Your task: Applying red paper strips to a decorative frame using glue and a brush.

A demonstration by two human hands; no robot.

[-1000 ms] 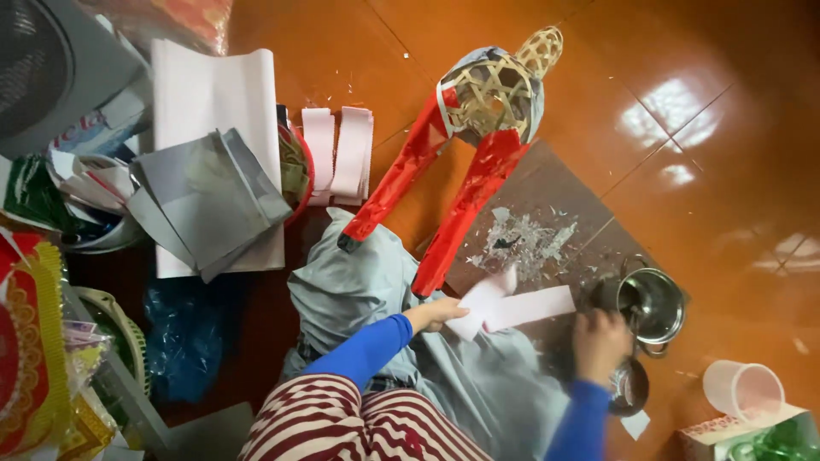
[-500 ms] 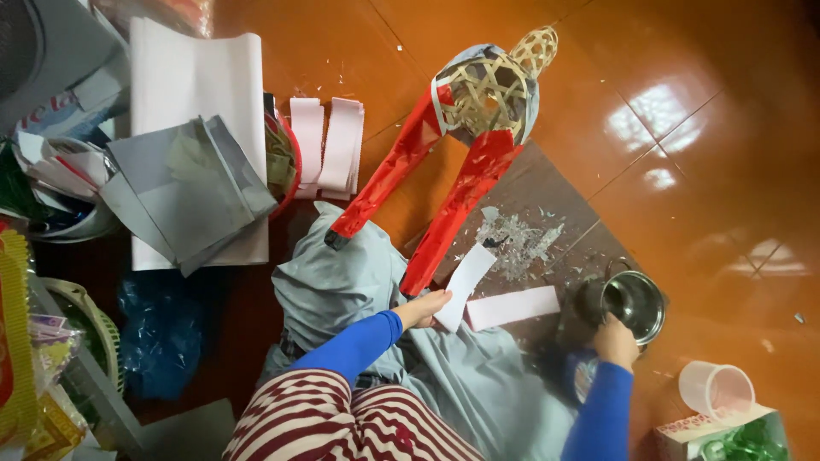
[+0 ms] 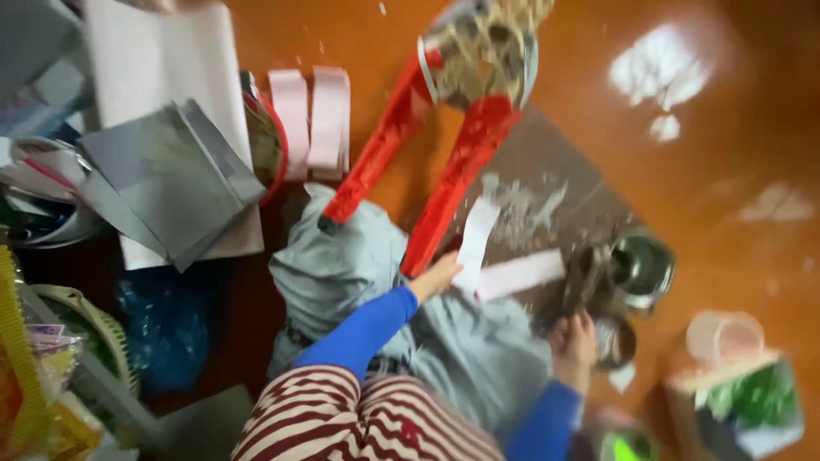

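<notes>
- The picture is blurred, so fine detail is hard to read.
- The left hand point(image 3: 437, 277), in a blue sleeve, rests at the lower end of the red-handled cutter point(image 3: 444, 154), beside the white paper strip point(image 3: 475, 243).
- Its fingers seem to touch the bottom of that strip, but the blur hides whether they pinch it or lie loose; I cannot tell.
- The white paper strip stands nearly upright in the view, just beside the right handle of the red-handled cutter, over the dark mat point(image 3: 547, 179).
- A second pale strip point(image 3: 521, 275) lies crosswise, touching the first at its lower end.
- The right hand point(image 3: 574, 346) sits low at the right, by the small metal tins point(image 3: 636, 269), fingers curled together near a dark object; what they hold is too smeared to tell.
- White shreds point(image 3: 525, 201) are scattered over the dark mat.
- The cutter's two red handles spread apart toward the person, its grey head at the top of the view.
- A grey-blue cloth point(image 3: 359, 273) is bunched on the orange floor point(image 3: 752, 119) under the left arm.
- Further left, grey folded sheets point(image 3: 166, 179) lie on white paper point(image 3: 158, 55), with two pink strips point(image 3: 312, 119) beside them.
- A clear plastic cup point(image 3: 726, 335) stands at lower right, above a green-and-white box point(image 3: 743, 405).
- Red-and-white striped trousers point(image 3: 342, 423) fill the bottom edge.
</notes>
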